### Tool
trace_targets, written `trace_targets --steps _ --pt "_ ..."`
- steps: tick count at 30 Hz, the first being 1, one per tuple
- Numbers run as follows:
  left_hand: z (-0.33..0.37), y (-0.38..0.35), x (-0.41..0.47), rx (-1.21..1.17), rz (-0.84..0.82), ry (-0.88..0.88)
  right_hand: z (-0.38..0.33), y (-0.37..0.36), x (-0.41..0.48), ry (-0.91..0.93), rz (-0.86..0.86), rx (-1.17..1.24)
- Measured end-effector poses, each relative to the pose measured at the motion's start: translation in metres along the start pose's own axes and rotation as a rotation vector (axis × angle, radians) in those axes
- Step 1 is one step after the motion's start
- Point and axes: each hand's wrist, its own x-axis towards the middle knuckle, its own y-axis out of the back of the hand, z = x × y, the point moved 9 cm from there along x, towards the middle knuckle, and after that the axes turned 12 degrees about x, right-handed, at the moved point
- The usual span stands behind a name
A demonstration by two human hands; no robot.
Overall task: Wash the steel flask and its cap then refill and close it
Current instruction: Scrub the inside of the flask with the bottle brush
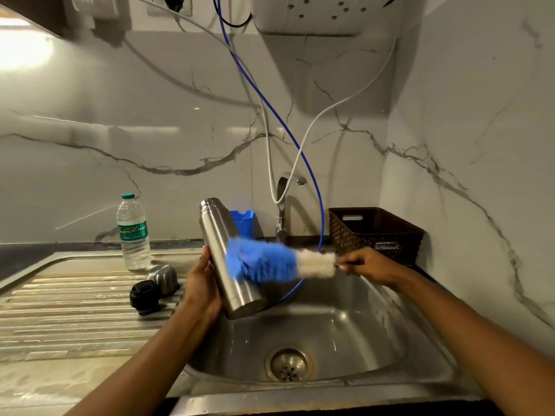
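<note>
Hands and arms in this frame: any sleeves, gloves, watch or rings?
No sleeves in view: both forearms are bare up to the frame edge. The left hand and right hand are ungloved. No watch, bracelet or ring shows, though some fingers are partly hidden.

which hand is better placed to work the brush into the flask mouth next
Right, probably. The right hand holds the brush by its handle, bristles against the flask. The left hand grips the flask over the sink, so it is busy.
</note>
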Motion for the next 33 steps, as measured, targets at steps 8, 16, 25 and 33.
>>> trace_targets --steps 8,16,25,33 --pt "-0.007 -0.011 -0.007 0.027 -0.076 0.054 -0.014 -0.002 0.019 0.065 0.082 0.009" --pt "-0.001 0.000 -0.002 0.039 0.011 -0.017 -0.018 -0.019 0.027 0.071 0.089 0.088" --pt "0.002 -0.015 -0.012 0.107 -0.111 -0.012 0.021 0.012 0.002 -0.037 -0.006 -0.002" --pt "-0.009 -0.012 -0.005 0.036 -0.078 0.044 -0.029 -0.016 0.036 0.081 0.118 0.089"
